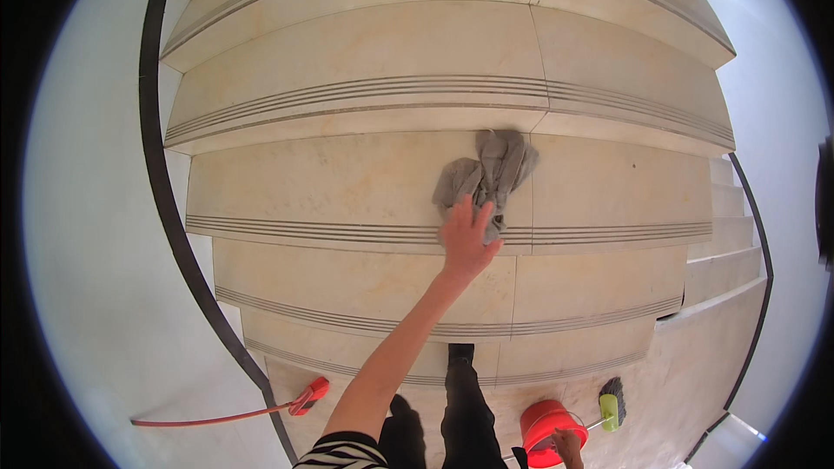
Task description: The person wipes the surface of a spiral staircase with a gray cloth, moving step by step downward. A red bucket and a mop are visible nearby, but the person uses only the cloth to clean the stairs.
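My left hand (466, 240) reaches forward over a stair tread and presses on the near end of a crumpled grey cloth (498, 159). The cloth lies bunched on the beige stone tread (326, 176), partly across its dark grooved lines. My fingers are on the fabric, with the thumb apart to the right. Low in the picture, my right hand (567, 444) hangs in front of a red plastic bucket (541, 413) with a wire handle. Whether its fingers hold anything cannot be made out.
More stone stairs (365, 39) rise ahead. A red-headed broom (309, 397) leans at lower left by the dark wall skirting (153, 117). Behind the bucket lies a mop with a green head (610, 412). My leg (464, 397) stands on a lower step; another flight (726, 228) shows at right.
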